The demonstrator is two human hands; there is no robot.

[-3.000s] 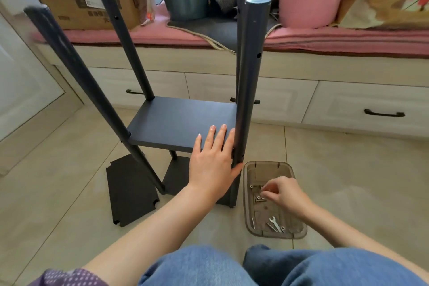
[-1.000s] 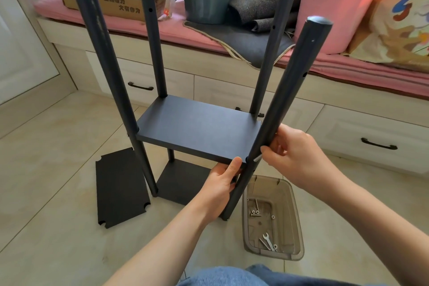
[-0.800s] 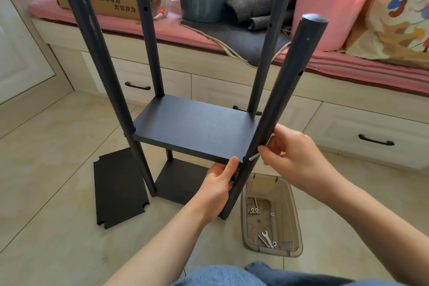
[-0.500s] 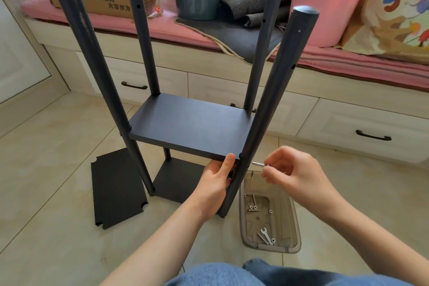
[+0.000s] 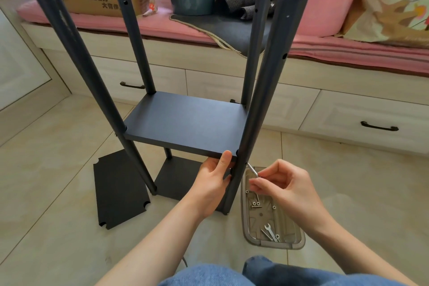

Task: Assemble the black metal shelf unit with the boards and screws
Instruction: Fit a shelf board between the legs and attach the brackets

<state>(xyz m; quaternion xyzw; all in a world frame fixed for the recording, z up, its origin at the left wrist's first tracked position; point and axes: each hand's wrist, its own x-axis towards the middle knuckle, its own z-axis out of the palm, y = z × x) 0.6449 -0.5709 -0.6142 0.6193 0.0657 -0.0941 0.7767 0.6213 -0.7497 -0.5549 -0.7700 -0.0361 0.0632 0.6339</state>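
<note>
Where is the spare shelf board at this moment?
In the head view the spare board lies flat on the floor tiles at lower left, just left of the shelf unit's near-left post, untouched by either hand.

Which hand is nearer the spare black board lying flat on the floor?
Left. The left hand grips the shelf board's front corner, just right of the spare board. The right hand pinches a screw beyond the near-right post.
</note>
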